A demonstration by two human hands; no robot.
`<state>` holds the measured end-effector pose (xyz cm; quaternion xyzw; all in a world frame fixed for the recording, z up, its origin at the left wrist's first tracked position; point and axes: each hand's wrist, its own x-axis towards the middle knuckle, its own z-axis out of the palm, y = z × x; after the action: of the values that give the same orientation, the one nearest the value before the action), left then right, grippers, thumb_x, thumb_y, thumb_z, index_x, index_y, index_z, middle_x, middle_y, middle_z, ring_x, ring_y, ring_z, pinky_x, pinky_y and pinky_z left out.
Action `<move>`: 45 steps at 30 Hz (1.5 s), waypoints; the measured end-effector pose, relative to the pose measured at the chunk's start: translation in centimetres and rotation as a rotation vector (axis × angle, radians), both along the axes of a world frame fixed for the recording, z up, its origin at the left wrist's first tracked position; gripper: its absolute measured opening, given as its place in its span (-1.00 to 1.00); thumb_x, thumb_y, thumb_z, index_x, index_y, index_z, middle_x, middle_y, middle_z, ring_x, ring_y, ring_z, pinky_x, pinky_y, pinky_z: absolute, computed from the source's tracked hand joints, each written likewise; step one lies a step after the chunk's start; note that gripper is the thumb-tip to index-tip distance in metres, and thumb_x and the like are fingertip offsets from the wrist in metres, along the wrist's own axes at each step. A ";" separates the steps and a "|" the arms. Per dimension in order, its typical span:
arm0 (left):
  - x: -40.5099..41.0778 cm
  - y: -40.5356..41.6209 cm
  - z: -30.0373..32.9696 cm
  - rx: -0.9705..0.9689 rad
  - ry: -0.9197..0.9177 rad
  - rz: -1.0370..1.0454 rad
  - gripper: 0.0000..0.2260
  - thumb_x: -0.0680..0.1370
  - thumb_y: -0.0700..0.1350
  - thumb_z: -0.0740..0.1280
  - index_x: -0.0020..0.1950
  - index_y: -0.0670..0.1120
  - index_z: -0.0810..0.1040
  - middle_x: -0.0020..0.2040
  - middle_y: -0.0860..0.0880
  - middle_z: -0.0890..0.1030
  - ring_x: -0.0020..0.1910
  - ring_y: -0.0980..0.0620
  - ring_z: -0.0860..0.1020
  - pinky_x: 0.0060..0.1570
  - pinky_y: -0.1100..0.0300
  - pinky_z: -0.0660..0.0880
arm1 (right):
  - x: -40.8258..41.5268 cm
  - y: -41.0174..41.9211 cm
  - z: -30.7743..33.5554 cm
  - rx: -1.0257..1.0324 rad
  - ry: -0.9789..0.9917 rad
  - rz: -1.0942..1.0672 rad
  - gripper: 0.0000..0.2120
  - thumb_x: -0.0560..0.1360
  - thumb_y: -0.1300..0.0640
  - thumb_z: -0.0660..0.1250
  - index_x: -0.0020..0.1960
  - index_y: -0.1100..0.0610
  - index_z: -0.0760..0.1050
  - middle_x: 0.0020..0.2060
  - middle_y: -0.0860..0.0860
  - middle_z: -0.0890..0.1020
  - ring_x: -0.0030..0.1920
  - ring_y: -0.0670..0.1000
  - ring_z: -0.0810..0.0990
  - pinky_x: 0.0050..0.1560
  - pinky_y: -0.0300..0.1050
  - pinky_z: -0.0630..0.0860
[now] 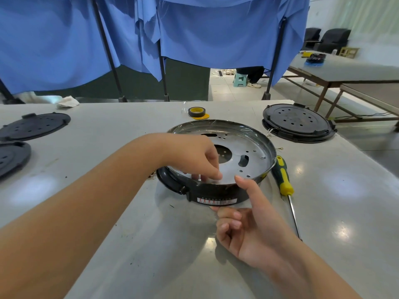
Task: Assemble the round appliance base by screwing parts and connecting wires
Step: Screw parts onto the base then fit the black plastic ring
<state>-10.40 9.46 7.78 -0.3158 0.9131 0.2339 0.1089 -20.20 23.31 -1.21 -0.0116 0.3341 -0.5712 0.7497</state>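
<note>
Nearest the camera, the left forearm is crossing the grey table [108,244] from the lower left, and the left hand [194,156] is reaching down inside the round appliance base [254,147], fingertips bunched near its front wall — whether they are pinching something small there is too blurred to tell. The base is sitting at the table's centre, open side facing up: a shallow black round shell with a shiny perforated metal plate for a floor, a curved black handle sticking out at its lower left, and a label facing the camera. The right hand [244,231] is bracing the base from the front, index finger stretched straight up against the wall to the rim, thumb touching the lower edge, the other fingers loosely curled around nothing.

Far left, two black perforated covers [34,126] are lying flat. Behind the base a roll of black tape [196,112] is resting. Just right of the base, a yellow-and-green screwdriver [284,178] is lying with its shaft pointing toward the camera. Further right — another black round cover [298,123].
</note>
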 end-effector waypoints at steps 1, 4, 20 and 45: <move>0.7 0.4 -0.3 -0.024 0.066 0.024 -0.79 0.55 0.15 0.30 -0.04 0.06 0.64 -0.19 0.13 0.67 -0.22 0.21 0.61 -0.10 0.29 0.53 | 0.0 0.0 0.0 -0.002 -0.001 0.006 -0.22 0.24 -0.14 0.50 0.29 0.31 0.45 -0.47 -0.04 0.20 -0.54 -0.10 0.24 -0.49 -0.25 0.43; 3.1 2.1 -1.3 -0.035 0.236 0.105 -0.58 0.42 0.40 0.23 -0.07 0.12 0.65 -0.19 0.18 0.66 -0.23 0.27 0.59 -0.21 0.31 0.50 | -0.2 0.0 0.0 -0.015 -0.018 0.026 -0.34 0.23 -0.13 0.52 0.16 0.26 0.49 -0.46 -0.06 0.19 -0.55 -0.11 0.23 -0.47 -0.25 0.43; 5.0 4.4 -7.2 -0.514 0.676 -0.063 -0.87 0.48 -0.05 0.36 -0.05 -0.03 0.66 -0.21 0.10 0.62 -0.17 0.10 0.52 -0.16 0.21 0.45 | -0.3 0.4 0.3 0.012 -0.041 0.003 -0.44 0.27 -0.11 0.51 0.12 0.18 0.49 -0.48 -0.06 0.20 -0.57 -0.10 0.24 -0.46 -0.26 0.44; 4.5 5.2 -8.5 -0.554 0.735 -0.067 -0.89 0.44 -0.07 0.38 -0.12 -0.07 0.66 -0.25 0.08 0.63 -0.23 0.02 0.57 -0.18 0.00 0.51 | -7.4 3.0 2.6 0.007 1.500 -0.111 -0.92 0.40 0.15 0.47 -0.26 0.11 0.64 -0.49 -0.05 0.51 -0.55 -0.16 0.39 -0.39 -0.23 0.41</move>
<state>-5.93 14.63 -0.69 -0.1995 0.9288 0.0739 -0.3033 -27.57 26.31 1.34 -0.3783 0.7571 -0.4459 0.2913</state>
